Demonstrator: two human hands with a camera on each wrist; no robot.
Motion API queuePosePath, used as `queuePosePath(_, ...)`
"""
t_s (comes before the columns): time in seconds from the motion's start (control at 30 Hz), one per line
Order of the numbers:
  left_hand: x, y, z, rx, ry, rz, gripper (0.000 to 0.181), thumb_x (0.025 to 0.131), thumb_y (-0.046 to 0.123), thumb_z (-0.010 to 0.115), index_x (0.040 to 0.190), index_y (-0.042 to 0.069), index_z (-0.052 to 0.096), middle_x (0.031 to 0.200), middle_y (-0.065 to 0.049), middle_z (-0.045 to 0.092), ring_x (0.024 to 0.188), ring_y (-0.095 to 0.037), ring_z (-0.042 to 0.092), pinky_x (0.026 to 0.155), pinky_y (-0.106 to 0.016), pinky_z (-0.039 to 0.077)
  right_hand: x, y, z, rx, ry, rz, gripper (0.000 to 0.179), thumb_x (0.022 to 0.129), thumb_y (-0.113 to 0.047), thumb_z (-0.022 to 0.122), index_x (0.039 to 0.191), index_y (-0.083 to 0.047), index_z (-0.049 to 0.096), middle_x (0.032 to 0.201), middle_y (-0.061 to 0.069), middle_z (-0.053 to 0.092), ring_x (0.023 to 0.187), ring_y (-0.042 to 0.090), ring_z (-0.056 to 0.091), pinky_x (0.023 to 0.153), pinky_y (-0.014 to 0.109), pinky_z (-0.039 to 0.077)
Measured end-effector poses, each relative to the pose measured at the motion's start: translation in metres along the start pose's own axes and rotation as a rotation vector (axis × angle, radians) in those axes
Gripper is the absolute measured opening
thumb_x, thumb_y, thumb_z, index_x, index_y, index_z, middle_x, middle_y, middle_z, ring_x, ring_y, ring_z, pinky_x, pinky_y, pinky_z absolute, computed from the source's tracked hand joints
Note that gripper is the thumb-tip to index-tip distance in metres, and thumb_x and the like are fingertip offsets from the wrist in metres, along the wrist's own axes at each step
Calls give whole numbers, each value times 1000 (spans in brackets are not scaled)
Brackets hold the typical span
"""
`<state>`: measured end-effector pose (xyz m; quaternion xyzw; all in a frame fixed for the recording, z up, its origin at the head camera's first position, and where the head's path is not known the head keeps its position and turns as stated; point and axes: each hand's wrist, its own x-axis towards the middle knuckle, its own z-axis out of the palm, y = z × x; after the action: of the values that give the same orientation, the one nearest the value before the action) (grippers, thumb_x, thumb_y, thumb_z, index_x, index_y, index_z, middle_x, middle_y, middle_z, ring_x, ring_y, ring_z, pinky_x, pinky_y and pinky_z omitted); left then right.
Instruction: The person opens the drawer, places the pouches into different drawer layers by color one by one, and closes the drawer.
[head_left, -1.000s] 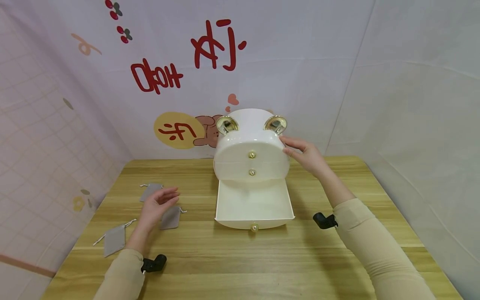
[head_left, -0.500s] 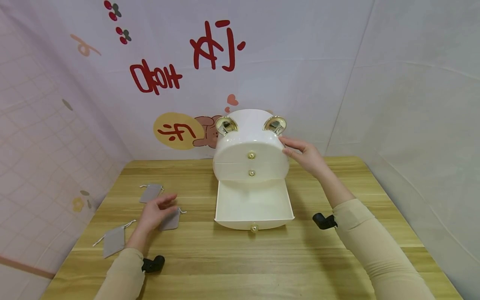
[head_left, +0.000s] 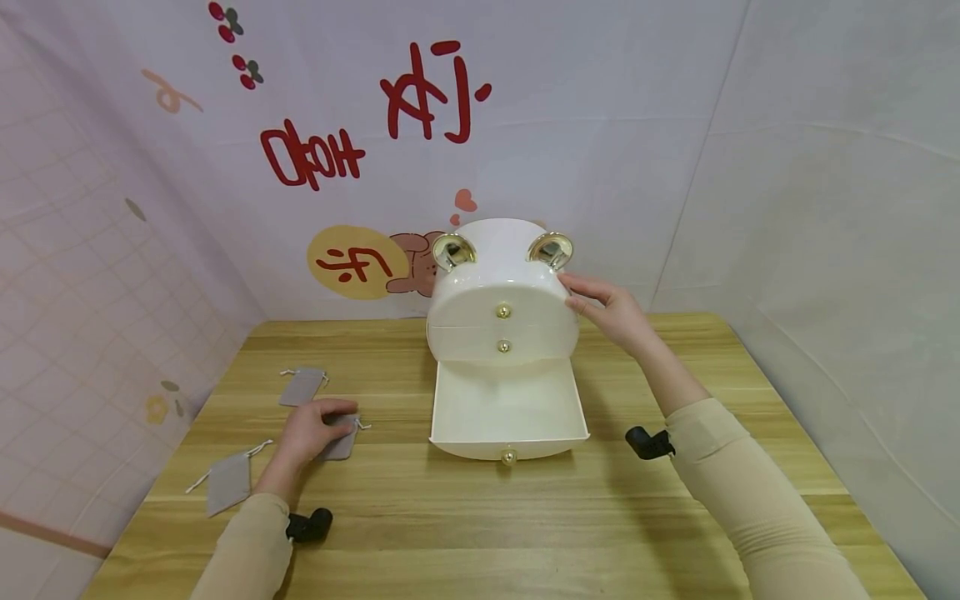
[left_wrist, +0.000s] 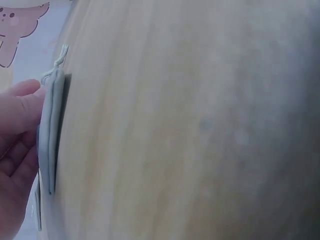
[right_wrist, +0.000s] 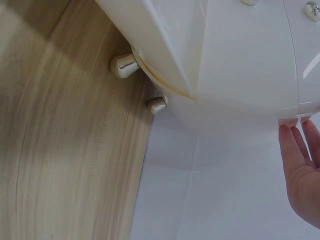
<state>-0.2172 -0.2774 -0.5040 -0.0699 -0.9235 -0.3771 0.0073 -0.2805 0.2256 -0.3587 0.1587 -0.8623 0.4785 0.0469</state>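
Note:
My left hand (head_left: 306, 432) is low over a grey drawstring pouch (head_left: 342, 442), its thumb and fingertips right at the upper face of the fabric. In the left wrist view that pouch (left_wrist: 51, 132) lies flat, its pale cord (left_wrist: 61, 56) beside the fingertips. My right hand (head_left: 613, 315) rests its fingertips on the right side of a white rounded drawer box (head_left: 501, 287) with gold-rimmed ears. The right wrist view shows those fingers (right_wrist: 292, 150) fairly straight against the box's side. The box's bottom drawer (head_left: 510, 400) is pulled out, with a gold knob (head_left: 509, 457) on its front.
A second grey pouch (head_left: 303, 387) lies behind the left hand, and a third pouch (head_left: 228, 483) lies to its left. Everything stands on a wooden table (head_left: 465, 533). A printed cloth (head_left: 585, 150) hangs behind it. Small metallic feet (right_wrist: 125, 65) carry the box.
My left hand has come down onto the middle pouch, covering part of it. The right hand and the box have stayed where they were.

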Motion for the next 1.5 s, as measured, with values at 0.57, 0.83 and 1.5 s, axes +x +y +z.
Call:
queuePosePath(0.57, 14, 28, -3, -88, 24, 64, 15, 85, 4, 77, 100, 7, 78, 102, -6, 72, 92, -23, 65, 74, -31, 53, 1, 1, 0, 2, -6, -6, 46, 97, -34, 65, 141, -22, 58, 149, 1, 48, 141, 27, 36, 111, 55, 31)
queuePosePath(0.83, 19, 81, -11, -120, 5, 90, 15, 87, 9, 77, 101, 13, 79, 104, -3, 71, 94, -21, 63, 74, -33, 53, 2, 0, 0, 15, 0, -11, 46, 97, -34, 66, 140, -21, 59, 148, 0, 49, 141, 26, 37, 111, 54, 32)
queuePosePath(1.5, 27, 187, 27, -232, -6, 411, 16, 80, -2, 80, 93, 7, 81, 94, -4, 73, 89, -22, 66, 70, -34, 57, 1, 2, 1, 8, 0, -22, 46, 97, -35, 65, 140, -21, 59, 149, 1, 49, 141, 27, 36, 111, 55, 31)
